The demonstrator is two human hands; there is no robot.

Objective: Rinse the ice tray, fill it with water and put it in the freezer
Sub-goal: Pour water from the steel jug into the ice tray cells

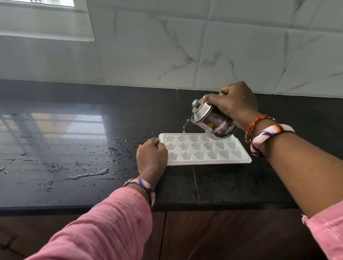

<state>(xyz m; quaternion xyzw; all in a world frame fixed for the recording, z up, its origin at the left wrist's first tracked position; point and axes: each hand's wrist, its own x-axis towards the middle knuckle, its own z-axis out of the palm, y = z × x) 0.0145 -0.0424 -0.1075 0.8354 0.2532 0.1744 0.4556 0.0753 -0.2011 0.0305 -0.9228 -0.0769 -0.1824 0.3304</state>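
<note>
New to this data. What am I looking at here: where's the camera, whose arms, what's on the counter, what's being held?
There is no robot here. One wide-angle camera sits on a person's head and looks forward and down, so the two arms entering from the bottom are the wearer's own.

The surface is a dark polished counter against a tiled wall, with water splashed across its left part. A white ice tray with star and heart shaped moulds lies flat on it.

The left hand grips the tray's left end. The right hand holds a small steel pot with a lid, tilted so a thin stream of water runs from its spout into the tray's far row. So this is the filling step; no freezer is in view.
</note>
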